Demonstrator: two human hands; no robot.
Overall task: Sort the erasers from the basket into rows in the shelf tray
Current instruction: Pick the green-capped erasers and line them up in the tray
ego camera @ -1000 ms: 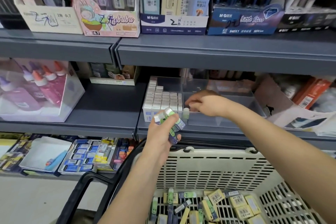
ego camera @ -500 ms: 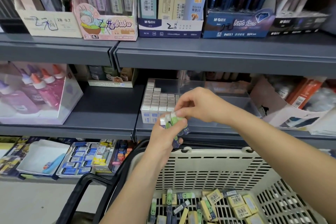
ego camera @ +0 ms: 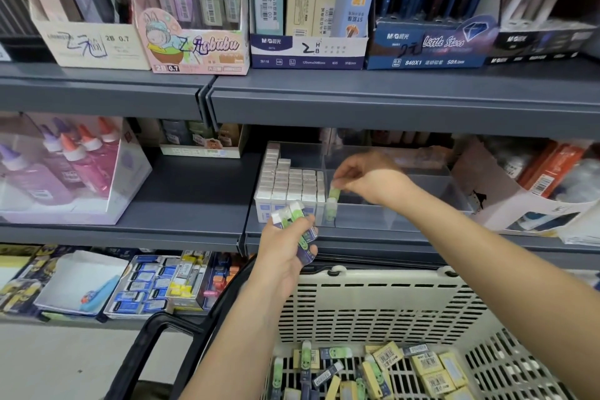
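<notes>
a green eraser is pinched upright by the right hand in the tray, just beside the white rows — placing is in hand. spare erasers are clutched in the left hand; more lie in the basket. next, probably a release — then another pick.

The scene is evenly lit; shadow is cast beneath the upper shelf. Edges are bowed by wide-angle distortion, and detail is blurred toward 3 o'clock.

Basket cut off below — print on erasers illegible.
</notes>
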